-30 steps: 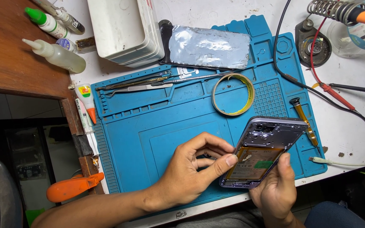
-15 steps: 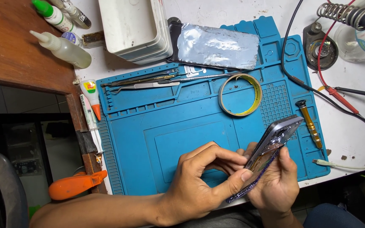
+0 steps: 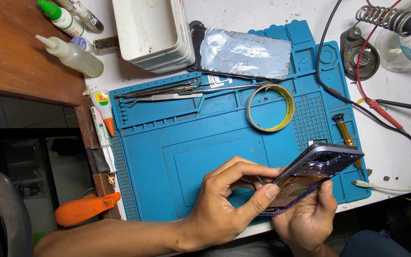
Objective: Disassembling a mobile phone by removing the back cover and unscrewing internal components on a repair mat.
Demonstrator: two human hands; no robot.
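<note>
Electronics repair workshop. Blue silicone repair mat (image 3: pixel 167 157) spread across white worktop (image 3: pixel 396 143). Soldering iron in coil stand (image 3: pixel 391 19) seen at far right corner. Tweezers (image 3: pixel 162 96), tape roll (image 3: pixel 270 107), glue bottles (image 3: pixel 72 54) laid along mat's far edge. Opened phone (image 3: pixel 317 166) with cover removed, held over near edge.

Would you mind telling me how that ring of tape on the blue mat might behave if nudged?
The tape ring lies flat, so it would probably slide, not roll. It looks thin and hollow, likely light and easily squashed.
</note>
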